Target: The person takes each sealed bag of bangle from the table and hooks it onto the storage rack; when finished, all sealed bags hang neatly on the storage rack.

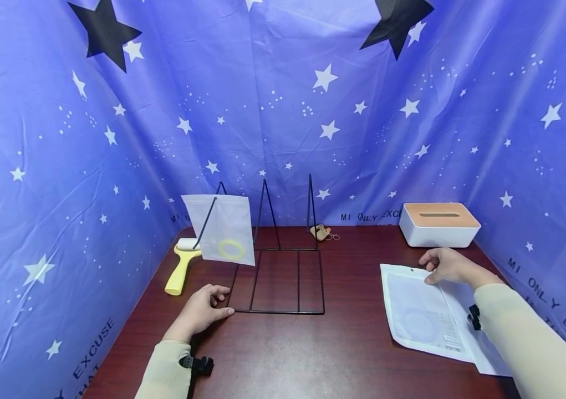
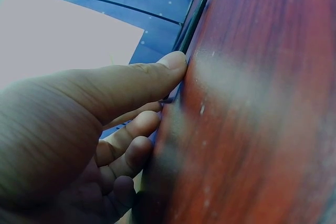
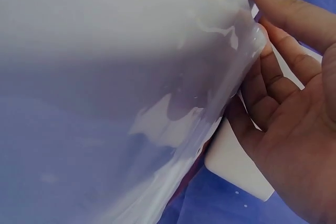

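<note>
A black wire rack [image 1: 299,280] with several upright triangular loops stands mid-table. My left hand [image 1: 200,311] holds its near left corner, thumb [image 2: 168,66] against the bottom wire in the left wrist view. On the rack's leftmost loop leans a translucent white pouch [image 1: 223,221] showing a yellow ring. At the right, my right hand [image 1: 449,267] pinches the top edge of a flat zip pouch [image 1: 414,305] with a faint round shape inside. Its glossy plastic [image 3: 184,82] fills much of the right wrist view. Partly under it lies another white pouch [image 1: 489,354].
A yellow-handled lint roller [image 1: 179,275] lies left of the rack. At the back right sits a white tissue box [image 1: 439,227] with a wooden lid. A small tan trinket [image 1: 320,232] lies behind the rack. Blue starry curtains [image 1: 283,111] enclose the table.
</note>
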Available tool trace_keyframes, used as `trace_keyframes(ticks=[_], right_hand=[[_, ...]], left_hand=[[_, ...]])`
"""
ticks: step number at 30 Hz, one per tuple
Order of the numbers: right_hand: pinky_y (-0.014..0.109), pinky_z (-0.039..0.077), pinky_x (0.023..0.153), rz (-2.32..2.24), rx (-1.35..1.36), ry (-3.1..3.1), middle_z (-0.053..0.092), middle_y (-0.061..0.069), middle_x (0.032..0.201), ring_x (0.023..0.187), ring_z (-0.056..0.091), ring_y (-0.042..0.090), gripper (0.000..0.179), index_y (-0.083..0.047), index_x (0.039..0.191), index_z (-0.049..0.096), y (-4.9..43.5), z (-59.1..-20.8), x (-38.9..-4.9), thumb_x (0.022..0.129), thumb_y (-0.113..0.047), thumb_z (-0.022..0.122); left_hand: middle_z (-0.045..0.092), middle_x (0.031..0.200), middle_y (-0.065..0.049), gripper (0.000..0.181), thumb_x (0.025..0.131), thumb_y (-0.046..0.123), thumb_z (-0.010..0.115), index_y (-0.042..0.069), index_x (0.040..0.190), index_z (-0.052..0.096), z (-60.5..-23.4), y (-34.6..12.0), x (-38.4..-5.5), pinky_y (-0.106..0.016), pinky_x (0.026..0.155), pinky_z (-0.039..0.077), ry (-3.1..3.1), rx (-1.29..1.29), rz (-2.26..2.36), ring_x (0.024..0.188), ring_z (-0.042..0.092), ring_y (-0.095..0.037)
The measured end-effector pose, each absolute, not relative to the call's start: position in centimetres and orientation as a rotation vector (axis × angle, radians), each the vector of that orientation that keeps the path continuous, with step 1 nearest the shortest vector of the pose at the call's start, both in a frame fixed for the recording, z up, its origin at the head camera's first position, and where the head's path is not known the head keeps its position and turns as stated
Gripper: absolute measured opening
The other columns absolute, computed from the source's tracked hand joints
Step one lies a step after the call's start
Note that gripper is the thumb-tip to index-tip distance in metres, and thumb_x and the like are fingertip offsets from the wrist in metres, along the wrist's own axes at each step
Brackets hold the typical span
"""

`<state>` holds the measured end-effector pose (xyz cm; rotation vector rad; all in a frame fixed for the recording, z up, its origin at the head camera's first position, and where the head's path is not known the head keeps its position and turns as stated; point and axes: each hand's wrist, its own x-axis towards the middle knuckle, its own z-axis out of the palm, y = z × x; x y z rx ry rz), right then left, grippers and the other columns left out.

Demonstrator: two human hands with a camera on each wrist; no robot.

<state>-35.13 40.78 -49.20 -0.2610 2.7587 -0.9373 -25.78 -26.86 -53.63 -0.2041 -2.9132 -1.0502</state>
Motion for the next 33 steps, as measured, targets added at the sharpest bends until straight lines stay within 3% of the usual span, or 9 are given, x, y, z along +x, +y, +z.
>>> trace_keyframes(ticks=[14,27,33], right_hand=[[0.028,0.049,0.069,-0.892,-0.332,2.755,0.069,0.003,0.086,0.082,0.059,0.02,0.029,-0.003,0.094,0.077,40.82,-49.35,-35.33,0.071,-0.003,0.094],[0.03,0.047,0.072,-0.838,-0.375,2.791,0.068,0.002,0.084,0.081,0.056,0.019,0.026,-0.007,0.087,0.074,40.43,-48.9,-35.51,0.072,-0.008,0.094],[0.03,0.047,0.071,-0.885,-0.353,2.788,0.066,0.004,0.087,0.082,0.055,0.019,0.031,-0.006,0.092,0.073,40.18,-49.04,-35.49,0.07,-0.006,0.095]], left_hand=[[0.061,0.097,0.007,0.045,0.081,0.025,0.094,0.017,0.121,0.075,-53.57,-26.58,-25.74,-0.038,0.079,0.048,-2.912,-0.208,-1.059,0.085,0.055,-0.014],[0.061,0.096,0.006,0.046,0.08,0.023,0.094,0.016,0.12,0.075,-53.46,-26.71,-25.76,-0.038,0.078,0.048,-2.893,-0.211,-1.078,0.084,0.055,-0.014],[0.061,0.096,0.007,0.046,0.08,0.024,0.094,0.017,0.121,0.075,-53.56,-26.83,-25.68,-0.038,0.079,0.047,-2.911,-0.197,-1.064,0.085,0.054,-0.014]])
